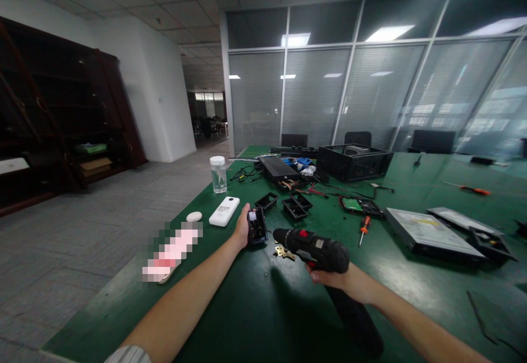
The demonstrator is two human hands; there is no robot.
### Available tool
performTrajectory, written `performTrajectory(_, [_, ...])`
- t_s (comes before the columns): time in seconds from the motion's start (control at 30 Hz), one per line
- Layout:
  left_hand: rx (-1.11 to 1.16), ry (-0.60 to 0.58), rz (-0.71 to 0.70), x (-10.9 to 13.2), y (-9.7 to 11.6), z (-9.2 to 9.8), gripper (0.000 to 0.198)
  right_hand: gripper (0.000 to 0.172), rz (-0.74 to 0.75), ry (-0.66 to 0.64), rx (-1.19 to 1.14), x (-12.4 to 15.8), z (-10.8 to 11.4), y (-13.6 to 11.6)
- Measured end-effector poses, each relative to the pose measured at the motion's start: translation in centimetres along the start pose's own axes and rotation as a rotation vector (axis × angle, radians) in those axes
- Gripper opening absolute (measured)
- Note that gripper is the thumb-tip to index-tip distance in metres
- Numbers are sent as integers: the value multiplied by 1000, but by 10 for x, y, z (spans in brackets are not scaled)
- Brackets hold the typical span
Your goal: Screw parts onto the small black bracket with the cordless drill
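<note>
My left hand [242, 227] is closed on a black plastic box-like part [257, 227], holding it tilted so that its hollow side shows. In my right hand [335, 280] is a black cordless drill [315, 247], gripped by its handle. The drill's nose points left toward the black part, and a thin bit seems to reach close to it; whether they touch I cannot tell. Small brass-coloured metal pieces [285, 252] lie on the green table [247, 308] below the drill's nose. Similar black plastic frames [295, 208] rest just beyond my left hand.
Left of my hands are a white device [224, 211], a lidded clear jar [219, 175] and a blurred pink item [173, 256]. An orange screwdriver [364, 230], a metal drive [432, 236] and a green circuit board [353, 204] lie right. A black case [354, 164] stands farther back among cables.
</note>
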State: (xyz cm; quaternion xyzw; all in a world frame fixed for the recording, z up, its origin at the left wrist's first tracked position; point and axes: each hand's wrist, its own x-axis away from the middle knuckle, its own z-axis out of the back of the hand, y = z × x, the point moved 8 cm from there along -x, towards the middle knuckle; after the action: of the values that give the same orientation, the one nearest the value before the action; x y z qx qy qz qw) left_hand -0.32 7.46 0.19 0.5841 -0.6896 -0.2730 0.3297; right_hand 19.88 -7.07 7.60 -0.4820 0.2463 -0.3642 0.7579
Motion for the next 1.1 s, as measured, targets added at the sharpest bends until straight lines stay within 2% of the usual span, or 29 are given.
performTrajectory(1.1, [4, 2, 3, 1, 0, 0, 40, 27, -5, 8, 13, -1, 1, 3])
